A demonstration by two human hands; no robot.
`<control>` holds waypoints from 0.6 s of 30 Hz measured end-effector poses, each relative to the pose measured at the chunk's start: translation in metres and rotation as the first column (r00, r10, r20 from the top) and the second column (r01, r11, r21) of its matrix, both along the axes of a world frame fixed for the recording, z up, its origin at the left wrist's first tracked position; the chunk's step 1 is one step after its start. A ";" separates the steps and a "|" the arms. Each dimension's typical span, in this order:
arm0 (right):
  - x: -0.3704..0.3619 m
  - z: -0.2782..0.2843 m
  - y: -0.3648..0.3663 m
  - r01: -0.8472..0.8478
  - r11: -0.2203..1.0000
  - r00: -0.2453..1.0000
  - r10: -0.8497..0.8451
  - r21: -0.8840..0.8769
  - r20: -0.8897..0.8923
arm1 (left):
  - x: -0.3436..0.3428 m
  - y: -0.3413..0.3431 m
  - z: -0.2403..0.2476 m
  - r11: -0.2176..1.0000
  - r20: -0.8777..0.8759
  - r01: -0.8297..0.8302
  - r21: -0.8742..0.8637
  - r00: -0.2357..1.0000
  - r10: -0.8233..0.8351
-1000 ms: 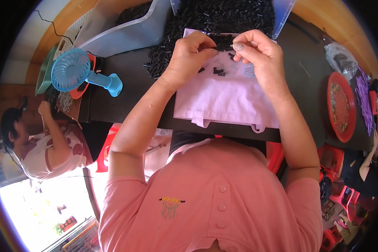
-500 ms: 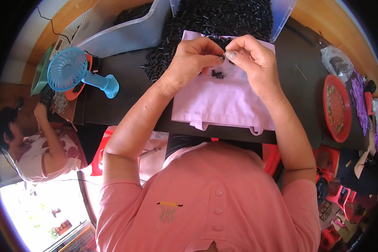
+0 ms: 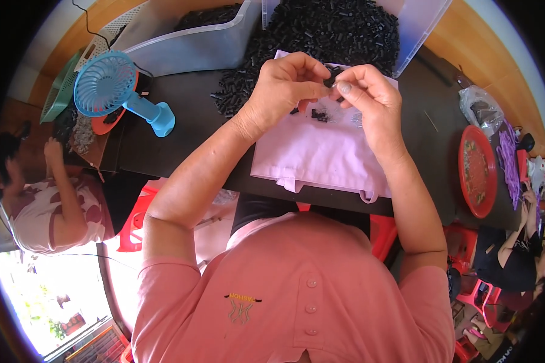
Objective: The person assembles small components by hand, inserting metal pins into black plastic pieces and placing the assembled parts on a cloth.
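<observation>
1. While both our hands meet over a flat lilac cloth bag (image 3: 321, 151), we see its soft, matt weave, gentle creases and two short fabric loops along the near edge.
2. Beyond it we see a heap of black pieces (image 3: 333, 30), short, stubby and faintly shiny, spilling from a smooth, see-through bin onto the dark table (image 3: 191, 97).
3. We see a blue fan (image 3: 106, 81) with a round ribbed cage on the left, and a round red tray (image 3: 482, 212) on the right.
4. Above the bag's far part, a small piece (image 3: 332, 86) sits between our fingertips; it looks tiny and dark, mostly hidden, so we cannot tell its full shape.
5. Our left hand (image 3: 287, 81) and right hand (image 3: 369, 91) both have thumb and forefinger pinched on it.
6. Just below, we see a little black cluster (image 3: 319, 115) lying on the cloth.
</observation>
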State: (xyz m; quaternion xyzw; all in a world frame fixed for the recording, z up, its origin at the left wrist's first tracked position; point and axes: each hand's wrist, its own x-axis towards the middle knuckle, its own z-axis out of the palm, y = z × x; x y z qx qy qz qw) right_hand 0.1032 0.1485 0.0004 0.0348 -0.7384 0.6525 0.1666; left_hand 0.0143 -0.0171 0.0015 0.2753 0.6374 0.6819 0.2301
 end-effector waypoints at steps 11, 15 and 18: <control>-0.002 0.002 0.008 -0.019 0.983 1.000 0.015 0.184 0.024 | 0.003 0.001 0.002 0.998 -0.062 0.046 0.052 0.997 -0.043; 0.000 0.000 0.004 -0.025 0.990 0.999 0.019 0.138 0.042 | 0.003 0.000 0.002 0.995 0.018 0.049 0.082 0.999 -0.051; 0.000 -0.004 -0.001 -0.011 0.986 1.000 0.008 0.166 0.016 | 0.001 -0.001 -0.001 0.990 0.116 0.038 0.135 0.992 -0.054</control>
